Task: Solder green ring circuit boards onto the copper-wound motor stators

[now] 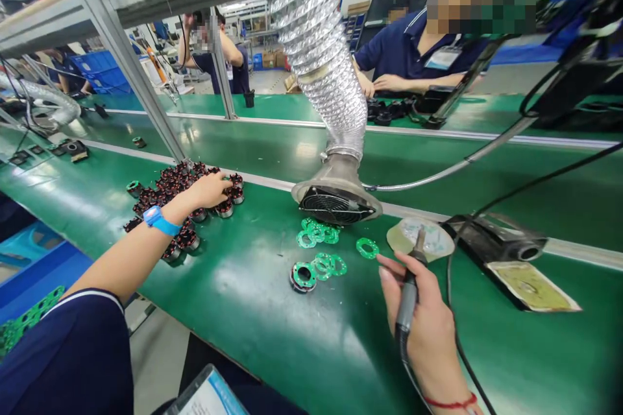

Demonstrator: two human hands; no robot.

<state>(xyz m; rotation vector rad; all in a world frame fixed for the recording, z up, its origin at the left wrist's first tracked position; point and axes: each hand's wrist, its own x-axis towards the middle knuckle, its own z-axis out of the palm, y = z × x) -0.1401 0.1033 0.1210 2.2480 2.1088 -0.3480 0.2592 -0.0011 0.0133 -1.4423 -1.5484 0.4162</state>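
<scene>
My left hand [210,191], with a blue band on the wrist, reaches over a cluster of copper-wound motor stators [168,189]. Its fingers are apart at the cluster's right end, touching or just above a stator [236,189]. A soldering iron [407,301] is gripped like a pen in my right hand [431,331], its tip pointing up and away. Left of that hand lies a single green ring-shaped circuit board [366,248]. More ring boards [331,266] overlap beside a stator topped with a green ring board [304,276].
A fume-extraction hood [335,198] on a silver duct hangs low over the bench. At right are a whitish pad [402,240], a dark soldering stand [506,240] with a yellowish sponge [533,285], and the iron's cable. Co-workers sit across the bench. A blue bin [29,272] stands lower left.
</scene>
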